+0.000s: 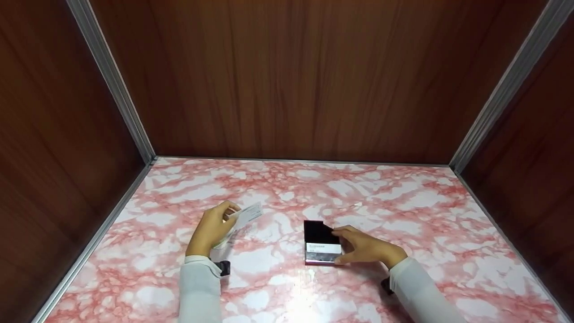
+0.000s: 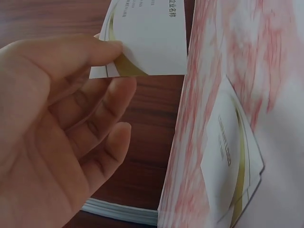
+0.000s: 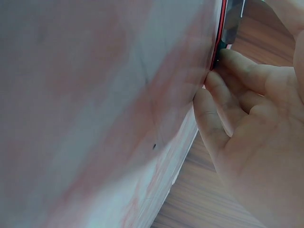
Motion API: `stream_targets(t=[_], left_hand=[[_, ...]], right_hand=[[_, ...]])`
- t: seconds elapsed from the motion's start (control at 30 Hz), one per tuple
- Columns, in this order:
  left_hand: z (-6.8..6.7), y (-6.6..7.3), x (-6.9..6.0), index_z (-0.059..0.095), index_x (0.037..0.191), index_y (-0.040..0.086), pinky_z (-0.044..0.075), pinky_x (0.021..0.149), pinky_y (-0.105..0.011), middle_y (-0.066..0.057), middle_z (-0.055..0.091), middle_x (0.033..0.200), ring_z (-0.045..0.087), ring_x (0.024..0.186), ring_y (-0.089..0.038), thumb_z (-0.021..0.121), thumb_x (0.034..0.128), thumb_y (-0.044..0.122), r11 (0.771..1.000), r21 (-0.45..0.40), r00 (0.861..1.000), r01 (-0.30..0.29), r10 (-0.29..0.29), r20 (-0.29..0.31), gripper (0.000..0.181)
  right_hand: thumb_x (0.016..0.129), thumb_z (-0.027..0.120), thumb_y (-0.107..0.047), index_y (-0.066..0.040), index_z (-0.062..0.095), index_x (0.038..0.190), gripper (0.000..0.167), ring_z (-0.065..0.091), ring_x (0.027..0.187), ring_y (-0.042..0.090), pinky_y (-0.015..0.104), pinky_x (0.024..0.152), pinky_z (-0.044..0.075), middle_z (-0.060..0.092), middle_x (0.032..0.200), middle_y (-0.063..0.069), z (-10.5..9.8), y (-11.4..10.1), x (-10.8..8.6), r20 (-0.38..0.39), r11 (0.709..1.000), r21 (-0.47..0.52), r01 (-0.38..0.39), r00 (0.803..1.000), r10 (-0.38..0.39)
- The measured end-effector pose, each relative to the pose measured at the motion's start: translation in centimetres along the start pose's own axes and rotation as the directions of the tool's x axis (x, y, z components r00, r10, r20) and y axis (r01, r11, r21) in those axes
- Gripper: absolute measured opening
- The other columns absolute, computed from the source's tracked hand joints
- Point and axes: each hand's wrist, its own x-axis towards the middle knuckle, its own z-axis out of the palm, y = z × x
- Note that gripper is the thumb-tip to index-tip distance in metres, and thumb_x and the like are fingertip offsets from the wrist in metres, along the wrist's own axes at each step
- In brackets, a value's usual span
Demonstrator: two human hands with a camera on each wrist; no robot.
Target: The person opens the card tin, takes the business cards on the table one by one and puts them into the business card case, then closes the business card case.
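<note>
A white business card (image 1: pixel 249 214) is pinched between the thumb and fingers of my left hand (image 1: pixel 213 229), held above the table. Gold curves and printed text show on this card (image 2: pixel 147 42) in the left wrist view. More business cards (image 2: pixel 223 152) lie overlapping on the table below that hand, mostly hidden by it in the head view. To the right, a dark card case (image 1: pixel 316 231) rests flat, with a white label-like strip (image 1: pixel 323 248) across it. My right hand (image 1: pixel 365 246) grips the case's right side, thumb at the near corner, fingers farther up.
The table (image 1: pixel 278 179) has a red and white marbled top. Brown wood-look panels (image 1: pixel 287 80) wall it in at the back and both sides, with grey metal strips (image 1: pixel 114 80) at the corners.
</note>
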Motion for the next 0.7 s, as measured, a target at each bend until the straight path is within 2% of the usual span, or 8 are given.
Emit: stream_targets(t=[0.17,0.43,0.7], left_hand=[[0.7,1.2,0.4,0.071,0.109,0.017,0.052,0.079,-0.045,-0.003,0.072,0.104,0.064,0.09,-0.022,0.069,0.0956,0.014,0.997,-0.027,0.997,-0.078,0.078,-0.029,0.014],[1.0,3.2,0.6,0.073,0.105,0.017,0.053,0.081,-0.045,0.001,0.071,0.101,0.064,0.089,-0.021,0.07,0.0953,0.014,0.982,-0.029,0.982,-0.186,0.184,-0.049,0.011],[1.3,4.8,0.5,0.073,0.106,0.019,0.054,0.077,-0.042,0.004,0.07,0.099,0.063,0.088,-0.017,0.067,0.0967,0.014,0.968,-0.022,0.969,-0.248,0.248,-0.011,0.013]], right_hand=[[0.086,0.079,-0.037,0.002,0.037,0.151,0.087,0.043,0.128,0.032,0.054,0.107,0.034,0.039,0.145,0.016,0.1,0.1,0.0,0.009,1.0,0.027,-0.008,1.0,0.007],[0.087,0.078,-0.038,0.002,0.037,0.151,0.086,0.044,0.126,0.032,0.054,0.106,0.036,0.038,0.146,0.017,0.1,0.1,0.0,0.012,1.0,0.015,-0.006,1.0,0.006],[0.086,0.079,-0.038,0.003,0.038,0.15,0.087,0.044,0.128,0.034,0.055,0.107,0.035,0.039,0.146,0.018,0.1,0.2,0.1,0.002,1.0,0.005,0.011,1.0,-0.011]])
